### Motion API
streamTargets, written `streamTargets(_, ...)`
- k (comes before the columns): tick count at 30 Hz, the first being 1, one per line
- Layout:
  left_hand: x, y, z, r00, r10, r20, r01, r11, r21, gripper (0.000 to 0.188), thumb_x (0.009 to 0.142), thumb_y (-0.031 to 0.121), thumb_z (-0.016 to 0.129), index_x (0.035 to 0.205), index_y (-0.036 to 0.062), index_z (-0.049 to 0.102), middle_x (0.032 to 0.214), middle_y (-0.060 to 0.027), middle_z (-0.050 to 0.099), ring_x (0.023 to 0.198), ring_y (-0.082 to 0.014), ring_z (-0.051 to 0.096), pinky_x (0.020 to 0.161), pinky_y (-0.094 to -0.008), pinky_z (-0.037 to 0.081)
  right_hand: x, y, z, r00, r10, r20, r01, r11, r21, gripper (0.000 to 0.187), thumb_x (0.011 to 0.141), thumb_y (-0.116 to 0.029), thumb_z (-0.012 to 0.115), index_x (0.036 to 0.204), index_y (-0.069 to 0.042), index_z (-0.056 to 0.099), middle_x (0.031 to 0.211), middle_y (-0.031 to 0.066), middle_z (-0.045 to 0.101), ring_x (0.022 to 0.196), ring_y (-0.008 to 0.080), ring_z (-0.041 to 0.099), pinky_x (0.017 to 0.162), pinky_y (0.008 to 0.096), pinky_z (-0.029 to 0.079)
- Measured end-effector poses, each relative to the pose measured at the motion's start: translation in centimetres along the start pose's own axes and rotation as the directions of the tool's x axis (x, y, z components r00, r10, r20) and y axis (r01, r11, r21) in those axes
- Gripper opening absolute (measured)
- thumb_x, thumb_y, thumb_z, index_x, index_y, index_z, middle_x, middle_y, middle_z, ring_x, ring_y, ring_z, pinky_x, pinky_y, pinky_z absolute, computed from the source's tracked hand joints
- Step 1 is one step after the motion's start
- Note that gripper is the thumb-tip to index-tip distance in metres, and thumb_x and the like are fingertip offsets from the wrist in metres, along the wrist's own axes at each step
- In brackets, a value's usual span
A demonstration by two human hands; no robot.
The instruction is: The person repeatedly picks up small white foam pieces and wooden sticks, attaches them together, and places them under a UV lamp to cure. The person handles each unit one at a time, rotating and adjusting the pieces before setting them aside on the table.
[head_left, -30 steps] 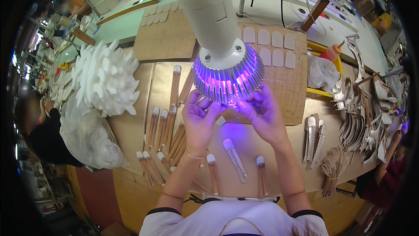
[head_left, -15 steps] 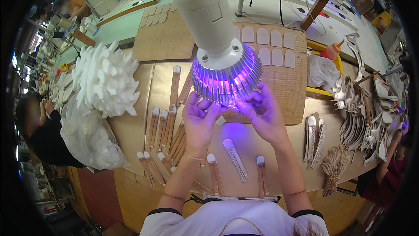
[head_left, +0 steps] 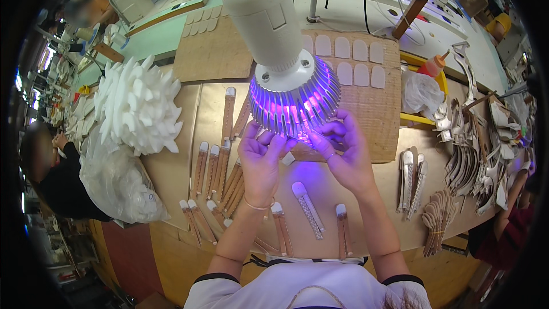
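Observation:
A white-necked lamp (head_left: 294, 94) with a finned metal rim glows violet over the middle of the table. Under its near rim my left hand (head_left: 261, 157) has thumb and fingers closed in a pinch. My right hand (head_left: 346, 152) pinches from the other side, its thumb pointing in toward the left one. Between the fingertips lies a small piece lit violet; the lamp and the glare hide what kind of thing it is. Just nearer to me rests a braided strap with a white rounded end (head_left: 307, 209). A small white scrap (head_left: 287, 158) sits beside my left fingertips.
Several brown stitched straps (head_left: 214, 169) lie left of my forearm. White rounded pads sit on a cardboard sheet (head_left: 372, 120) behind the lamp. A white foam pile (head_left: 139, 106) and a plastic bag (head_left: 123, 180) stand left. Strap bundles (head_left: 439, 217) and a yellow tray (head_left: 420, 120) are right.
The view has shifted very slightly, so the lamp appears a little further left. Both hands keep the same pinch under the lamp.

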State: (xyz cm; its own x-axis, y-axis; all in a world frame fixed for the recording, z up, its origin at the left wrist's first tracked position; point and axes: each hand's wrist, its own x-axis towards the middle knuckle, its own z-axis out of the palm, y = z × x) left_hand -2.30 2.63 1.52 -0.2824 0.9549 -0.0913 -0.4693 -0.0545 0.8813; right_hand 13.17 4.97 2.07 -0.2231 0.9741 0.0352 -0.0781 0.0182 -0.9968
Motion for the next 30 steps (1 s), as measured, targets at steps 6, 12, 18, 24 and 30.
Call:
streamTargets(6, -0.05, 0.18, 0.01, 1.0, -0.009, 0.003, 0.009, 1.0, 0.019, 0.037, 0.089, -0.006, 0.057, 0.123, -0.0049, 0.043, 0.108, -0.0129, 0.064, 0.095, -0.0166, 0.066, 0.079, -0.0281, 0.059, 0.09, -0.12, -0.27, 1.0, 0.004, 0.026, -0.004, 1.0, -0.02, 0.046, 0.089, -0.004, 0.066, 0.126, -0.003, 0.039, 0.095, 0.0055, 0.064, 0.09, 0.0122, 0.063, 0.081, 0.0264, 0.051)
streamTargets(12, -0.07, 0.25, 0.03, 1.0, -0.009, 0.013, 0.008, 1.0, 0.028, 0.037, 0.089, -0.005, 0.058, 0.123, -0.0051, 0.043, 0.106, -0.0133, 0.064, 0.093, -0.0166, 0.066, 0.079, -0.0279, 0.059, 0.07, -0.18, -0.19, 1.0, 0.004, 0.013, -0.004, 1.0, -0.024, 0.047, 0.088, -0.004, 0.066, 0.126, -0.003, 0.039, 0.095, 0.0056, 0.064, 0.091, 0.0121, 0.063, 0.082, 0.0267, 0.05)
streamTargets(18, -0.19, 0.12, 0.0, 1.0, -0.008, 0.011, 0.008, 1.0, 0.005, 0.039, 0.089, -0.005, 0.058, 0.123, -0.005, 0.04, 0.104, -0.0141, 0.065, 0.091, -0.0175, 0.067, 0.078, -0.0282, 0.059, -0.01, -0.27, -0.09, 1.0, 0.007, 0.009, -0.007, 1.0, -0.02, 0.046, 0.088, -0.004, 0.066, 0.125, -0.003, 0.04, 0.095, 0.0049, 0.064, 0.09, 0.0113, 0.062, 0.082, 0.0262, 0.05)
streamTargets(24, -0.34, -0.1, -0.21, 1.0, -0.006, -0.004, 0.006, 1.0, -0.022, 0.042, 0.09, -0.005, 0.057, 0.125, -0.0043, 0.036, 0.106, -0.0169, 0.064, 0.092, -0.0194, 0.067, 0.08, -0.0296, 0.059, -0.15, -0.44, 0.11, 1.0, 0.001, 0.003, -0.001, 1.0, -0.025, 0.042, 0.088, -0.005, 0.066, 0.121, -0.004, 0.04, 0.094, 0.0045, 0.065, 0.089, 0.0108, 0.062, 0.081, 0.0257, 0.05)
streamTargets(30, -0.62, 0.08, 0.01, 1.0, 0.004, -0.009, -0.004, 1.0, -0.005, 0.041, 0.09, -0.003, 0.058, 0.125, -0.0046, 0.036, 0.108, -0.0193, 0.064, 0.094, -0.0204, 0.067, 0.08, -0.0304, 0.059, -0.44, -0.73, 0.44, 1.0, -0.027, -0.015, 0.027, 0.999, -0.022, 0.04, 0.088, -0.005, 0.066, 0.119, -0.005, 0.041, 0.094, 0.0049, 0.065, 0.089, 0.0106, 0.062, 0.08, 0.0253, 0.05)
